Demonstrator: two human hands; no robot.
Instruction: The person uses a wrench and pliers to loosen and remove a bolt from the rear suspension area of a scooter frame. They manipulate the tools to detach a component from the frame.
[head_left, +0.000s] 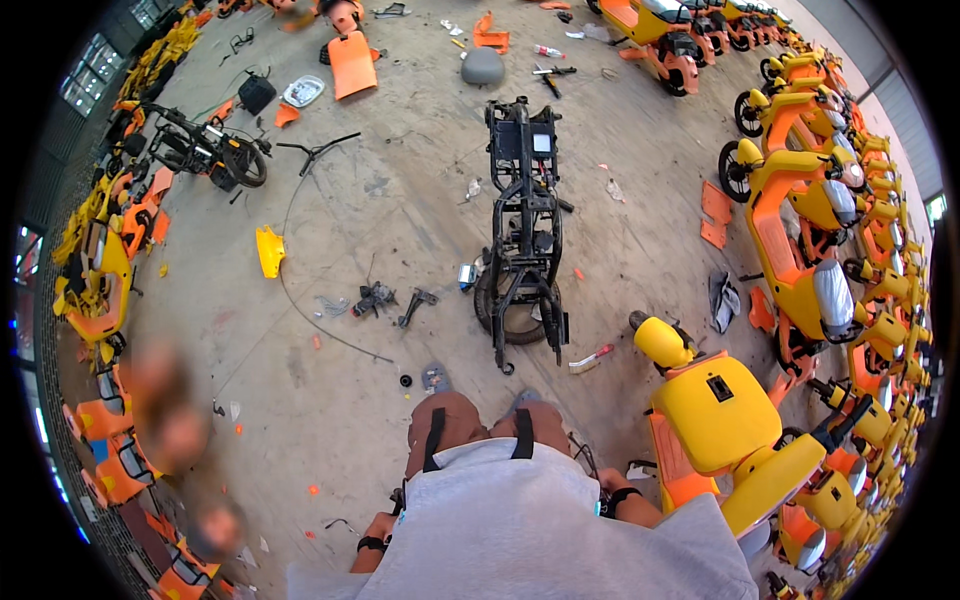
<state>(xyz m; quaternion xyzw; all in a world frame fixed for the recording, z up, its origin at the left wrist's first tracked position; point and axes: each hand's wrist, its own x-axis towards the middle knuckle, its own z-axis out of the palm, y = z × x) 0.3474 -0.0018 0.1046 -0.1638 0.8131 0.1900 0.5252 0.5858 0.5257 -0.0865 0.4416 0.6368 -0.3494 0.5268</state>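
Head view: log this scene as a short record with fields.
setting: concrete floor strewn with parts
centre: stripped black scooter frame, upright
right side: row of yellow and orange scooters; nearest yellow scooter beside the person
floor parts: yellow panel, orange panel, grey seat, loose handlebar
left hand: at the person's side, mostly hidden
right hand: at the side, mostly hidden

One stripped black scooter frame, one grey seat, one yellow panel.
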